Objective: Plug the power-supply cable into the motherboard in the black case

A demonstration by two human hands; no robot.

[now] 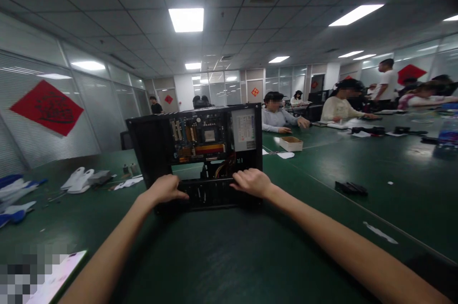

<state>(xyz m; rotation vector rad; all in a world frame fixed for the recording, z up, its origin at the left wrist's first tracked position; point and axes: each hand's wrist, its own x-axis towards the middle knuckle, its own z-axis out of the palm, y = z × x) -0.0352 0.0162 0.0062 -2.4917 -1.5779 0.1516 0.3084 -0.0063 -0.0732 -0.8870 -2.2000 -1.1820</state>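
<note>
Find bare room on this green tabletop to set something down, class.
Bare: the green tabletop between both forearms, before the black metal computer case; also between the pale rectangular box and the flat black object at right. Crowded: the left side, with a grey block and curved white pieces.

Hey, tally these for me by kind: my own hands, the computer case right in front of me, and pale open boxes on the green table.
Hands: 2 (left hand and right hand, both on the case)
Computer case: 1
Pale open box: 1
Total: 4
</note>
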